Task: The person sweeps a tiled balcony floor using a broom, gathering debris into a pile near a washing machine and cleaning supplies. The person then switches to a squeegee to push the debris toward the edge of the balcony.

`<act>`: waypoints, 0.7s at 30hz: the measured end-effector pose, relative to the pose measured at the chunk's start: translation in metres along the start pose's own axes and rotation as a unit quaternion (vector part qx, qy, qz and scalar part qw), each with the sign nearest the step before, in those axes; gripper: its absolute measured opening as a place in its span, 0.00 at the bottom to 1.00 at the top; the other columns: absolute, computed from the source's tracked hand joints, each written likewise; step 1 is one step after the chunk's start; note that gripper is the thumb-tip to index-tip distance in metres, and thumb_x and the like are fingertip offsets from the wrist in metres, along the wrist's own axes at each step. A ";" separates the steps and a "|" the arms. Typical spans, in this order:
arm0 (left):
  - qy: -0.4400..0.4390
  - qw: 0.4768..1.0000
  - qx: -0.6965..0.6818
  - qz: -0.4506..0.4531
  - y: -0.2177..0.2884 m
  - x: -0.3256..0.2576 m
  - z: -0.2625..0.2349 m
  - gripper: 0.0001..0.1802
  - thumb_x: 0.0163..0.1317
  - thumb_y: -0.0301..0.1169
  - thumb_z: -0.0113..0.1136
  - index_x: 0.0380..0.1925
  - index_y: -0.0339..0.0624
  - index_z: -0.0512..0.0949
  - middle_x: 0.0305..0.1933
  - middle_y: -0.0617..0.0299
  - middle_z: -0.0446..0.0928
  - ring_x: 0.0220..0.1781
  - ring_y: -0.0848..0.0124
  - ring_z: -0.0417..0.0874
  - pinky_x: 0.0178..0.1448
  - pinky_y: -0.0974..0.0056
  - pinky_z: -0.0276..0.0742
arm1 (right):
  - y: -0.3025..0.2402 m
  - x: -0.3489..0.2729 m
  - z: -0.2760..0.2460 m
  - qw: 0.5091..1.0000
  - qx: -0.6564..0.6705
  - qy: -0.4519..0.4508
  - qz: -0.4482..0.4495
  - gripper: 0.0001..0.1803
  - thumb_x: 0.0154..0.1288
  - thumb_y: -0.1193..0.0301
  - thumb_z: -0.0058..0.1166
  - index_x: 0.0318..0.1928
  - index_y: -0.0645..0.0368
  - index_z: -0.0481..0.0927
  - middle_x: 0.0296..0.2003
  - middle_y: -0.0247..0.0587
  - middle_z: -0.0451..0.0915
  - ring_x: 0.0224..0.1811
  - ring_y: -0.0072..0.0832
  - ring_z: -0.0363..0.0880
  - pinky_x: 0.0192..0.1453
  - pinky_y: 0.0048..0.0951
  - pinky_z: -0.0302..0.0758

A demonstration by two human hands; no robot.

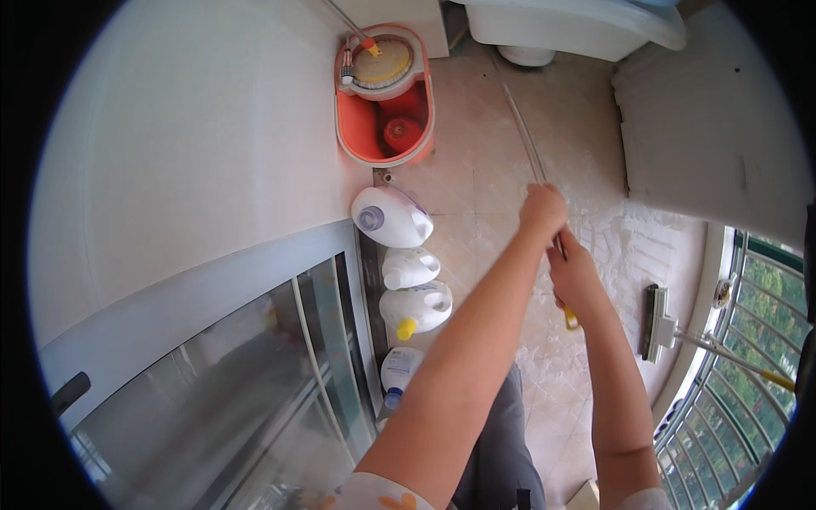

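Observation:
A thin metal pole (522, 127) with a yellow end slants across the tiled floor. My left hand (544, 207) is wrapped round it, higher up the shaft. Just below, my right hand (575, 270) grips the same pole near its yellow end, which pokes out under the palm. The pole's far end runs toward the white basin (552, 25) at the top, and whatever is fixed there cannot be made out.
An orange mop bucket (342, 127) with a round mop in it stands at the upper left. Several white jugs (393, 218) line the glass door's frame. A squeegee (656, 323) leans at right by the barred window (748, 340). A white cabinet-like block (705, 127) stands upper right.

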State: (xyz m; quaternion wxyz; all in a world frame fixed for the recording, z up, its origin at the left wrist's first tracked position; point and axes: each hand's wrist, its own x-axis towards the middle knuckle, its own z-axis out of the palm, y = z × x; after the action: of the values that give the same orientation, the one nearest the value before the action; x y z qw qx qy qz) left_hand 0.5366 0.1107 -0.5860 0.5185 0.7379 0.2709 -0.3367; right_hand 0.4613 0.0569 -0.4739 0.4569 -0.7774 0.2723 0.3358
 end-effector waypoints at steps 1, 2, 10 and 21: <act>0.002 1.000 0.000 -0.017 0.009 0.006 -0.004 0.24 0.71 0.43 0.38 0.48 0.28 0.67 0.46 0.31 0.77 0.52 0.39 0.78 0.55 0.44 0.75 | -0.012 0.003 0.000 1.000 -0.026 0.009 0.002 0.26 0.69 0.74 0.40 0.68 0.55 0.64 0.29 0.53 0.80 0.18 0.36 0.78 0.21 0.35 0.73; -0.013 0.999 0.043 0.001 0.003 0.003 0.002 0.24 0.71 0.42 0.38 0.49 0.28 0.66 0.47 0.31 0.77 0.52 0.39 0.78 0.55 0.45 0.75 | -0.007 -0.003 -0.001 1.000 -0.010 0.006 -0.001 0.27 0.69 0.74 0.40 0.68 0.55 0.63 0.29 0.55 0.80 0.19 0.38 0.79 0.22 0.36 0.73; -0.058 0.990 0.122 -0.028 -0.099 -0.182 0.092 0.21 0.71 0.42 0.39 0.44 0.30 0.63 0.35 0.30 0.79 0.40 0.35 0.80 0.45 0.37 0.75 | 0.148 -0.167 -0.026 0.998 -0.002 0.041 -0.047 0.32 0.67 0.76 0.44 0.72 0.54 0.58 0.47 0.69 0.78 0.51 0.61 0.76 0.52 0.48 0.74; -0.052 0.997 0.032 -0.044 -0.012 -0.044 0.027 0.29 0.71 0.47 0.39 0.38 0.24 0.70 0.28 0.38 0.79 0.20 0.50 0.82 0.20 0.53 0.78 | 0.074 -0.039 -0.054 0.867 0.470 -0.165 0.020 0.24 0.71 0.70 0.45 0.66 0.53 0.67 0.26 0.39 0.78 0.17 0.22 0.72 0.19 0.25 0.71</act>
State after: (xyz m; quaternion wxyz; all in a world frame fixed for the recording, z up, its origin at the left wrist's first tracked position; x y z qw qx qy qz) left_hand 0.4948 0.0868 -0.5652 0.4929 0.7227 0.2647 -0.4060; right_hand 0.3981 -0.0190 -0.4632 0.7999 -0.3982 0.3339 0.3001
